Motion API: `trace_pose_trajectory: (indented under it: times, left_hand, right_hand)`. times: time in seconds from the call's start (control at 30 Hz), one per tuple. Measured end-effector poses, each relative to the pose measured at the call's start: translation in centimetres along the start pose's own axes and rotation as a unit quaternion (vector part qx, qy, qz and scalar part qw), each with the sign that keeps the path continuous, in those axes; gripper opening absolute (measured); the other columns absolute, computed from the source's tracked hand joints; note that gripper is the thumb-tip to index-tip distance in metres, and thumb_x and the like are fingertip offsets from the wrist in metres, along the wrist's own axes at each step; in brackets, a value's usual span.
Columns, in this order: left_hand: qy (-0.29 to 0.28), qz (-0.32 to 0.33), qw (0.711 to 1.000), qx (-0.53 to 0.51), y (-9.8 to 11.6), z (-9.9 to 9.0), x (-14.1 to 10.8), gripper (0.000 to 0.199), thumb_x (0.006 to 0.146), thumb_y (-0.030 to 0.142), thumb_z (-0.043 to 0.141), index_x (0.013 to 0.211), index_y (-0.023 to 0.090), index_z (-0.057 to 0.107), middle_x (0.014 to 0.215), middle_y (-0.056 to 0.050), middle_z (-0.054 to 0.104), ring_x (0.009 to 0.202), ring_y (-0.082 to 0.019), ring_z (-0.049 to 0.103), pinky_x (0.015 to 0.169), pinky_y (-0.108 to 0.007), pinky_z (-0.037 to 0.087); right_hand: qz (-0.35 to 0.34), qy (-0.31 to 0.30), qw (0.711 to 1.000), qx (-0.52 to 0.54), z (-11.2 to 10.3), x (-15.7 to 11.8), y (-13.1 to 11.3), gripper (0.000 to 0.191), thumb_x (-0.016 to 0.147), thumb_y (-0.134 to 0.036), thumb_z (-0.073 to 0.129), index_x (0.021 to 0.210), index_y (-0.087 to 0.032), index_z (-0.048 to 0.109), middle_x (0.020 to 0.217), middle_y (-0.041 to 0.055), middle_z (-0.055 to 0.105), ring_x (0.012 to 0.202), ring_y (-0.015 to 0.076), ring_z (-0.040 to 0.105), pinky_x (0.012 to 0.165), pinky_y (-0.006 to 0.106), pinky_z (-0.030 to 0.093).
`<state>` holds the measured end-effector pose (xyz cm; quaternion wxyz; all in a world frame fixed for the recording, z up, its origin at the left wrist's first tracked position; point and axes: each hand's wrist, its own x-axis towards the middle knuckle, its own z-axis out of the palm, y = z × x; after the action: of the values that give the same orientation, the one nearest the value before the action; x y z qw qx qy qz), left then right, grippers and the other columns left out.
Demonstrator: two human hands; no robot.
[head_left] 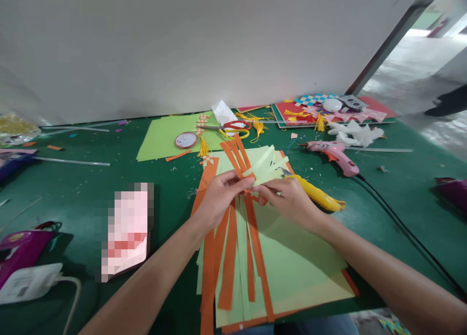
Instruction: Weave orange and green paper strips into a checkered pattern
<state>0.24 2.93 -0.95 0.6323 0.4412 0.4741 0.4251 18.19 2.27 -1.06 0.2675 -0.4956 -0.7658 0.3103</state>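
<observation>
Forearms point(394, 276), two, bare, lay nearest the lens I ran remotely. Beneath stood one green table point(80, 189), bearing stacked pale green sheets point(306, 276). Over these, orange strips point(228, 267) crossed pale green strips point(268, 163). Left hand point(221, 194): thumb and fingers pinched the crossing. Right hand point(292, 198): fingertips were bunched just beside it; their exact hold I could not tell. I further logged one yellow-handled cutter point(318, 194), near the right hand, and one pink glue gun point(333, 152), farther right.

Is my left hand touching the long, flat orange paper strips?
Touching. The head view shows the left hand pinching the long, flat orange paper strips, its thumb on top.
</observation>
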Motion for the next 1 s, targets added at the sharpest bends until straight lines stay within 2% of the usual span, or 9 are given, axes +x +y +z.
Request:
trace_pose_trajectory:
  times: [0.17, 0.43, 0.63, 0.73, 0.8, 0.87, 0.93, 1.0]
  left_hand:
    - [-0.032, -0.005, 0.999, -0.037, 0.0, -0.1, 0.1, 0.021, 0.071, 0.034, 0.080, 0.074, 0.016, 0.070, 0.074, -0.001, 0.066, 0.072, -0.012, 0.058, 0.072, -0.024, 0.044]
    - [-0.054, -0.029, 0.996, -0.065, 0.0, -0.4, 0.2, 0.021, 0.071, 0.033, 0.080, 0.074, 0.016, 0.070, 0.073, 0.000, 0.062, 0.066, -0.009, 0.054, 0.066, -0.021, 0.043]
    - [-0.077, -0.038, 0.995, -0.051, 0.3, -0.4, 0.2, 0.024, 0.073, 0.034, 0.079, 0.086, 0.017, 0.069, 0.079, -0.001, 0.063, 0.067, -0.009, 0.055, 0.065, -0.021, 0.042]
    - [-0.075, -0.043, 0.995, -0.039, 0.4, -0.2, 0.1, 0.029, 0.072, 0.033, 0.080, 0.092, 0.016, 0.068, 0.079, -0.001, 0.061, 0.067, -0.010, 0.055, 0.066, -0.022, 0.044]
    - [-0.065, -0.045, 0.996, -0.034, 0.4, -0.1, 0.0, 0.042, 0.072, 0.033, 0.080, 0.107, 0.018, 0.065, 0.091, -0.003, 0.062, 0.070, -0.010, 0.057, 0.069, -0.024, 0.046]
    - [-0.047, -0.033, 0.998, -0.021, 0.5, 0.0, -0.1, 0.059, 0.073, 0.034, 0.079, 0.126, 0.022, 0.056, 0.113, -0.007, 0.060, 0.080, -0.013, 0.060, 0.075, -0.026, 0.048]
    - [-0.018, 0.000, 1.000, 0.009, 0.5, 0.0, -0.1, 0.070, 0.074, 0.034, 0.078, 0.137, 0.028, 0.047, 0.133, -0.010, 0.051, 0.098, -0.017, 0.060, 0.081, -0.028, 0.049]
    - [0.005, 0.047, 0.998, 0.044, 0.5, 0.0, -0.1, 0.072, 0.075, 0.033, 0.077, 0.139, 0.032, 0.043, 0.144, -0.009, 0.043, 0.117, -0.021, 0.053, 0.086, -0.028, 0.049]
  right_hand:
    - [0.004, -0.006, 1.000, 0.025, 0.0, 0.1, 0.0, 0.037, 0.093, -0.039, 0.049, 0.064, -0.022, 0.065, 0.061, 0.0012, 0.067, 0.056, 0.0155, 0.059, 0.058, 0.028, 0.043]
    - [0.023, -0.009, 0.999, 0.042, -0.3, 0.2, 0.0, 0.037, 0.091, -0.043, 0.051, 0.064, -0.022, 0.064, 0.064, 0.0035, 0.067, 0.058, 0.0178, 0.057, 0.055, 0.031, 0.043]
    - [0.019, 0.031, 0.997, 0.062, -0.5, 0.1, -0.7, 0.032, 0.087, -0.037, 0.058, 0.059, -0.024, 0.062, 0.059, 0.0035, 0.064, 0.060, 0.0200, 0.059, 0.062, 0.033, 0.047]
    - [0.017, 0.034, 0.997, 0.071, -0.5, 0.0, -0.8, 0.028, 0.087, -0.038, 0.059, 0.063, -0.024, 0.065, 0.060, 0.0037, 0.064, 0.061, 0.0208, 0.060, 0.062, 0.033, 0.047]
    - [0.015, 0.023, 0.996, 0.089, -0.5, 0.1, -0.8, 0.023, 0.087, -0.036, 0.058, 0.071, -0.023, 0.068, 0.063, 0.0035, 0.065, 0.062, 0.0207, 0.061, 0.062, 0.033, 0.047]
    - [0.020, 0.019, 0.994, 0.104, -0.6, 0.2, -0.8, 0.020, 0.087, -0.035, 0.058, 0.077, -0.022, 0.069, 0.064, 0.0034, 0.066, 0.063, 0.0202, 0.061, 0.061, 0.033, 0.046]
    - [0.027, 0.024, 0.994, 0.101, -0.7, 0.2, -0.9, 0.022, 0.087, -0.037, 0.058, 0.073, -0.022, 0.067, 0.064, 0.0036, 0.065, 0.062, 0.0195, 0.059, 0.060, 0.032, 0.045]
    - [0.039, 0.028, 0.995, 0.084, -0.7, 0.2, -1.0, 0.029, 0.087, -0.039, 0.058, 0.064, -0.022, 0.064, 0.061, 0.0036, 0.063, 0.058, 0.0186, 0.057, 0.056, 0.032, 0.043]
